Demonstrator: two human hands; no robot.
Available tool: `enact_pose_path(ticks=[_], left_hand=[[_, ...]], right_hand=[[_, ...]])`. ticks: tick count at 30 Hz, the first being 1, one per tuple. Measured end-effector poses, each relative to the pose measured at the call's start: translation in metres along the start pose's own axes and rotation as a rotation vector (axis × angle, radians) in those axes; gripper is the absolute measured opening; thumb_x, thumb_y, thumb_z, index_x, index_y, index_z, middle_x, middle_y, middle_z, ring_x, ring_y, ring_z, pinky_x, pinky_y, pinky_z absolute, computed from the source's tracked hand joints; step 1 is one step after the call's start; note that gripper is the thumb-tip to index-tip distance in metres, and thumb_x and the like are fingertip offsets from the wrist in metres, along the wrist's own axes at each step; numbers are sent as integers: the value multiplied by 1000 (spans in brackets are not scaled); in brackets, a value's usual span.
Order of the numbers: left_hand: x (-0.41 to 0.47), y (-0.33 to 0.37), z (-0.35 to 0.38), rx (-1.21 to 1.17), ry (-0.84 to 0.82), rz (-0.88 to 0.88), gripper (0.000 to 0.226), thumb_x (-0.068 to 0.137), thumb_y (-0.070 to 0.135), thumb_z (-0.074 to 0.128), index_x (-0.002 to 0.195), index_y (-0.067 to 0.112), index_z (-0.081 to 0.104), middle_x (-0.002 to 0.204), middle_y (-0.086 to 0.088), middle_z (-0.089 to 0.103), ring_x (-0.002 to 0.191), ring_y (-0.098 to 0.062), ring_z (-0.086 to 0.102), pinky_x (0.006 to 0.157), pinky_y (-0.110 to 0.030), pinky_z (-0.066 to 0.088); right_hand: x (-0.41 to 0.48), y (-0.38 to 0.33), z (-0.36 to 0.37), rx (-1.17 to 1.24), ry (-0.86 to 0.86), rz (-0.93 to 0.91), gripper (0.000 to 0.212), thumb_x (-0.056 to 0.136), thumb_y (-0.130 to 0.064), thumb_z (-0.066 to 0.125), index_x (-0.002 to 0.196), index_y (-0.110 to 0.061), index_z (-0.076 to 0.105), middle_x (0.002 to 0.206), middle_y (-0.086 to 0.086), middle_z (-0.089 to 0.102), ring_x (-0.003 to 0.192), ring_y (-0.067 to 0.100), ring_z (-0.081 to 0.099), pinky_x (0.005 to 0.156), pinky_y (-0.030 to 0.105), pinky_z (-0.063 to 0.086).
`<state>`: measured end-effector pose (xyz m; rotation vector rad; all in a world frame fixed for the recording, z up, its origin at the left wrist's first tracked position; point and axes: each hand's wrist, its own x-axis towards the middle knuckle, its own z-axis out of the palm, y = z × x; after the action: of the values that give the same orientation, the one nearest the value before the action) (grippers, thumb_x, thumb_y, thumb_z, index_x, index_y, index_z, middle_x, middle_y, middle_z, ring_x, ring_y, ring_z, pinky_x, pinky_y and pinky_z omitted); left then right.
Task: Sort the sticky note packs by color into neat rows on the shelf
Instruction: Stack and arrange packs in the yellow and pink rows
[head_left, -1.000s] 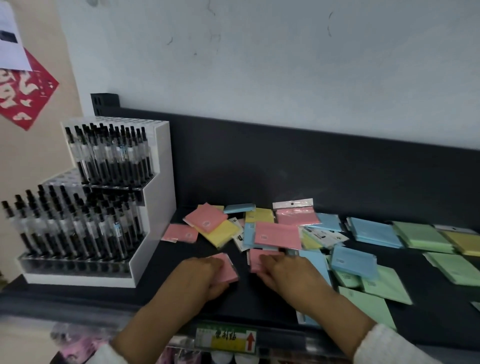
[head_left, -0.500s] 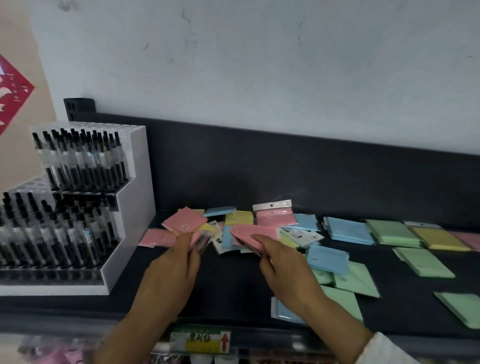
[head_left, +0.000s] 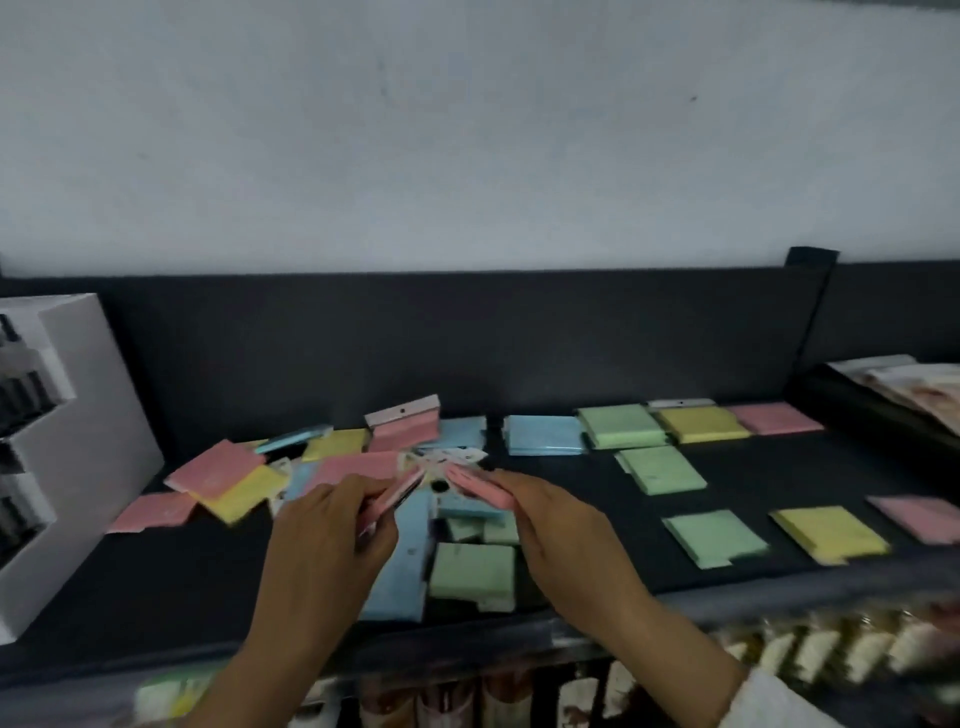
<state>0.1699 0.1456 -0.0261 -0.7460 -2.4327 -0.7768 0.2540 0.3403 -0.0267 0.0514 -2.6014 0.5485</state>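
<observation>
While both hands hover above the dark flat shelf (head_left: 156, 587), each holds stock. The left hand (head_left: 332, 525) pinches a thin pink sticky note pack (head_left: 400, 493), seemingly one, though blur smears its edge. The right hand (head_left: 550, 519) grips a second pink pack (head_left: 478, 486). Beneath them lies a jumbled pile of mixed-colour packs (head_left: 332, 447). Back right is a row of blue, green, yellow and pink packs (head_left: 621, 426). At the left edge stands a white tiered pen stand (head_left: 67, 441).

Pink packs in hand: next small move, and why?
Probably carry them right. The left hand and right hand each grip a pink pack, and the laid-out pink packs sit at the rows' right end, past the yellow packs.
</observation>
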Motion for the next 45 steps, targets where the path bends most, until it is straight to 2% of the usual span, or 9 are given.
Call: enact_pose_path(ticks=[2, 8, 11, 15, 20, 24, 27, 35, 45], left_hand=[[-4, 23, 12, 2, -22, 27, 16, 74, 17, 72, 87, 20, 63, 61, 9, 56, 53, -14, 50, 49, -31, 39], [-16, 91, 46, -36, 2, 95, 20, 72, 15, 75, 88, 22, 65, 66, 7, 63, 61, -20, 58, 49, -19, 33], [-22, 121, 60, -65, 7, 113, 15, 77, 18, 71, 89, 24, 64, 73, 6, 66, 68, -21, 62, 53, -27, 41], [-28, 161, 79, -86, -15, 154, 23, 71, 8, 76, 90, 19, 67, 73, 2, 67, 64, -23, 62, 51, -23, 37], [-21, 194, 99, -97, -57, 205, 27, 71, 9, 76, 93, 20, 67, 76, 4, 68, 63, -19, 61, 52, -22, 37], [-1, 217, 113, -109, -96, 291, 29, 67, 10, 80, 88, 23, 66, 74, 8, 66, 58, -14, 61, 46, -27, 47], [23, 232, 129, -111, -128, 305, 24, 72, 17, 76, 88, 29, 64, 74, 13, 64, 60, -9, 60, 48, -27, 49], [92, 257, 174, -153, -172, 451, 30, 61, 15, 83, 76, 31, 62, 63, 19, 60, 50, 1, 49, 42, -6, 25], [121, 250, 221, -160, -232, 500, 25, 68, 15, 76, 81, 32, 62, 71, 17, 63, 56, -3, 58, 41, -24, 48]], right_hand=[[-15, 18, -12, -17, 54, -27, 53, 93, -8, 46, 137, -36, 37, 133, -10, 54, 116, 7, 50, 96, 18, 42], [-61, 72, -56, -34, 87, 33, 49, 91, -10, 41, 138, -24, 42, 135, -2, 54, 118, 18, 54, 96, 27, 43], [-82, 96, -76, -67, 85, 61, 55, 91, -4, 49, 139, -27, 40, 135, -4, 53, 118, 15, 53, 96, 23, 41], [-110, 121, -103, -51, 144, 100, 64, 87, 3, 50, 135, -39, 41, 125, -23, 53, 111, -1, 51, 88, 8, 38], [-130, 148, -129, -6, 206, 75, 90, 77, 16, 50, 133, -51, 27, 109, -59, 29, 110, -21, 35, 94, -1, 34], [-130, 178, -144, -109, 251, 130, 78, 77, 11, 55, 131, -41, 35, 122, -32, 46, 114, 0, 46, 92, 5, 38], [-122, 212, -154, -175, 202, 211, 64, 84, 5, 48, 136, -32, 43, 135, -8, 53, 120, 11, 52, 100, 26, 44], [-83, 301, -184, -368, 54, 360, 60, 84, -2, 48, 136, -31, 41, 134, -6, 53, 117, 19, 55, 85, 33, 49], [-39, 373, -186, -482, -370, 558, 51, 82, -12, 59, 131, -21, 49, 139, 1, 46, 123, 23, 49, 100, 31, 40]])
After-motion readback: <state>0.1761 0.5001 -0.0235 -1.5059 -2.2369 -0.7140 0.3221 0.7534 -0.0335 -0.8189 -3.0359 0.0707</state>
